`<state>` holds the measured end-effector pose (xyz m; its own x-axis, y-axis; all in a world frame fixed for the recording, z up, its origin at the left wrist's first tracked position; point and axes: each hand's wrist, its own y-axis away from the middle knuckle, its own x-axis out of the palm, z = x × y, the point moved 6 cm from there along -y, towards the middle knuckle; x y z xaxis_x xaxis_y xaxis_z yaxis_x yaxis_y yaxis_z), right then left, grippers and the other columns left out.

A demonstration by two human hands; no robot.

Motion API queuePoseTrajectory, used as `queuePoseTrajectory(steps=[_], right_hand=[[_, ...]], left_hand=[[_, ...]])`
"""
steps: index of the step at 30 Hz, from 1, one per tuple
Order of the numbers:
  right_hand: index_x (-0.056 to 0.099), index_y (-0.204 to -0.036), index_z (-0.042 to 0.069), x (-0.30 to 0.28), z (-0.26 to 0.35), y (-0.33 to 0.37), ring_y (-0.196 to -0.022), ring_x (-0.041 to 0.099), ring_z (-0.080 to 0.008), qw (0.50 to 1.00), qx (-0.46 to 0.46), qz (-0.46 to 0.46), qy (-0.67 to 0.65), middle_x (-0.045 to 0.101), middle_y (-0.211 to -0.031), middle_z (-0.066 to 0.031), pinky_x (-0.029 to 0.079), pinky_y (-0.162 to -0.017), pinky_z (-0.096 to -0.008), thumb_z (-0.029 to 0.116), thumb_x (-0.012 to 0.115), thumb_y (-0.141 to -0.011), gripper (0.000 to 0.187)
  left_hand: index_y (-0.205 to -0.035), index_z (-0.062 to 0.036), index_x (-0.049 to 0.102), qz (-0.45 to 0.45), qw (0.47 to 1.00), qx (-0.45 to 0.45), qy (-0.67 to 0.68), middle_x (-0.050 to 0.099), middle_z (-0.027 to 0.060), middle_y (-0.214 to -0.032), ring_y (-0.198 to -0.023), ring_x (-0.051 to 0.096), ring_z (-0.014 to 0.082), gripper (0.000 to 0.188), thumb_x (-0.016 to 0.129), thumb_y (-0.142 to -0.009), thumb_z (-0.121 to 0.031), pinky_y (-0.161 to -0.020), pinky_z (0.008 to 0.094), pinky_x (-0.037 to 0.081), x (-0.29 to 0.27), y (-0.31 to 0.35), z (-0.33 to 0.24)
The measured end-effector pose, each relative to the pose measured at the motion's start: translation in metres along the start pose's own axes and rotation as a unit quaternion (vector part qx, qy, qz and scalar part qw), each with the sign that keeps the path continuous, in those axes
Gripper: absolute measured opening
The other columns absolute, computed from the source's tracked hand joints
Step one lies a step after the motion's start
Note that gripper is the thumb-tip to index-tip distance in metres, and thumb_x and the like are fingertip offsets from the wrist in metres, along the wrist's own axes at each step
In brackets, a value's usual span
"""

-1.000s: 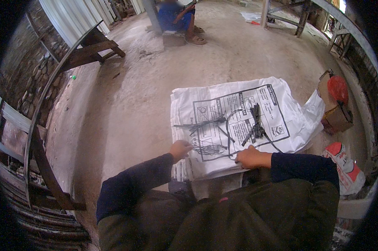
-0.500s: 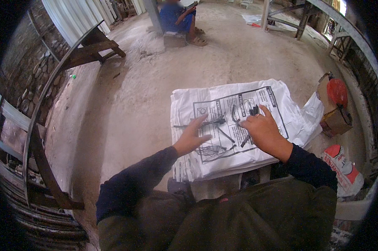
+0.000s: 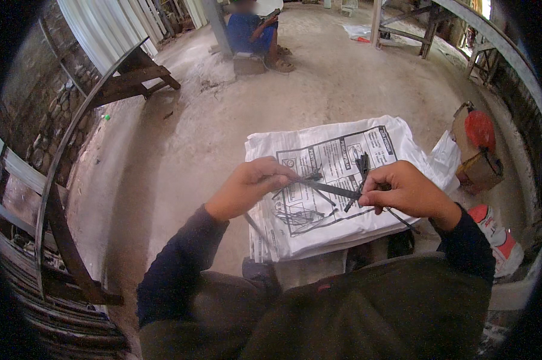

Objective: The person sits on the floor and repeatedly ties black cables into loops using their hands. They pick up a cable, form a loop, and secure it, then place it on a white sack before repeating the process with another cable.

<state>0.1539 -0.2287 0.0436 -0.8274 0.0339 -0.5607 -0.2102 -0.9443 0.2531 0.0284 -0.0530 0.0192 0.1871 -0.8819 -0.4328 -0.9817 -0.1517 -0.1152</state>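
Note:
A flat black strip [image 3: 336,190] is drawn out between my two hands above a stack of printed white sacks [image 3: 265,147]. My left hand [image 3: 253,185] pinches it on one side, and a tail hangs down below that hand. On the other side my right hand [image 3: 406,189] grips the strip between thumb and fingers, its loose end trailing toward the sacks' near edge. Just beyond the right fingers lies a small bunch of black strips [image 3: 362,164]. More thin black strands [image 3: 298,214] are scattered or printed on the top sack; I cannot tell which.
Across the floor a person [image 3: 250,36] in blue sits on a block. To the right are a cardboard box [image 3: 481,173], a red bag [image 3: 480,130] and a red-and-white sack [image 3: 504,249]. A dark wooden frame [image 3: 70,240] stands at left, a bench [image 3: 427,36] at far right.
My hands have risen from the sacks and closed. A black strip is now held taut between them, where before the left hand was spread over the strips.

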Motion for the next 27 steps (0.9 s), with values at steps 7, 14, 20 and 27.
queuePoseTrajectory(steps=[7,14,20,27], right_hand=[[0.051,-0.102,-0.003,-0.052,0.03,0.021,-0.056,0.055,-0.0111,0.921,-0.165,-0.034,-0.351,0.056,-0.065,-0.0045,0.048,-0.061,-0.0253,0.024,0.056,-0.082,0.034],[0.031,-0.126,0.001,-0.08,0.038,0.03,-0.066,0.056,-0.0089,0.775,-0.352,-0.114,-0.512,0.056,-0.09,-0.0017,0.048,-0.073,-0.0262,0.017,0.048,-0.087,0.046],[0.033,-0.127,0.007,-0.075,0.008,0.025,-0.072,0.058,-0.0102,0.742,-0.34,-0.14,-0.56,0.059,-0.095,-0.0024,0.049,-0.073,-0.0265,0.017,0.047,-0.087,0.044],[0.052,-0.099,0.002,-0.037,-0.016,0.004,-0.079,0.059,-0.0158,0.816,-0.151,-0.118,-0.545,0.059,-0.088,-0.0073,0.048,-0.074,-0.0271,0.013,0.056,-0.081,0.022]], left_hand=[[-0.091,-0.0013,0.061,-0.006,0.99,-0.09,0.109,0.056,0.0014,-0.075,-0.07,0.05,0.01,0.021,0.05,-0.086,-0.019,-0.067,0.0225,0.04,-0.005,0.006,0.021],[-0.092,-0.0026,0.06,-0.018,0.982,-0.153,0.111,0.057,-0.0008,-0.071,-0.051,0.046,0.0053,0.021,0.05,-0.086,-0.02,-0.045,0.0189,0.037,-0.007,0.008,0.056],[-0.095,-0.0029,0.056,-0.025,0.981,-0.188,0.049,0.061,0.0023,-0.079,-0.059,0.057,0.0085,0.018,0.049,-0.086,-0.017,-0.05,0.0196,0.043,0.003,0.006,0.06],[-0.086,-0.0065,0.055,-0.052,0.909,-0.266,0.318,0.057,0.0004,-0.084,-0.072,0.051,0.0079,0.019,0.055,-0.082,-0.025,-0.062,0.0231,0.041,0.048,0.014,0.019]])
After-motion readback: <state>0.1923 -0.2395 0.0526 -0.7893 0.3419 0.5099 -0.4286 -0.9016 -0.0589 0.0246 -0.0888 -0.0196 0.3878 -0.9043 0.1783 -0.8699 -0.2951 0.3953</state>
